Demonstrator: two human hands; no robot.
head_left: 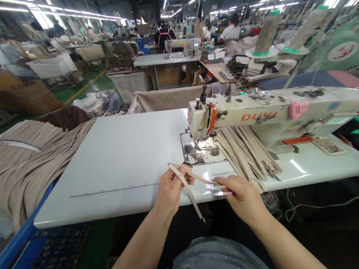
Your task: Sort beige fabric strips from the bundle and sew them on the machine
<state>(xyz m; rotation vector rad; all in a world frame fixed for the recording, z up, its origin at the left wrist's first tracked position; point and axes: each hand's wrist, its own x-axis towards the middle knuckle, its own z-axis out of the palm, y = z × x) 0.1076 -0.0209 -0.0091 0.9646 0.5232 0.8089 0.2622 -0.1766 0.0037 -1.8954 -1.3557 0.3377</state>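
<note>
My left hand [170, 191] pinches a narrow beige fabric strap [182, 183] above the front of the white sewing table [119, 160]. My right hand [241, 197] grips the strap's other stretch, and a short end dangles below my left hand. A cream DUKI sewing machine [263, 116] stands just beyond my hands, its needle area [201, 147] to the left. A bundle of similar beige straps [246, 156] hangs across the table beside the machine, close to my right hand.
A large heap of beige strips [20, 166] lies at the table's left end, beside a blue bin rim [20, 237]. A canvas bin [164, 98] stands behind the table. Thread cones [267, 33] and a fan [344, 51] are at the right; a co-worker [165, 36] sits far back.
</note>
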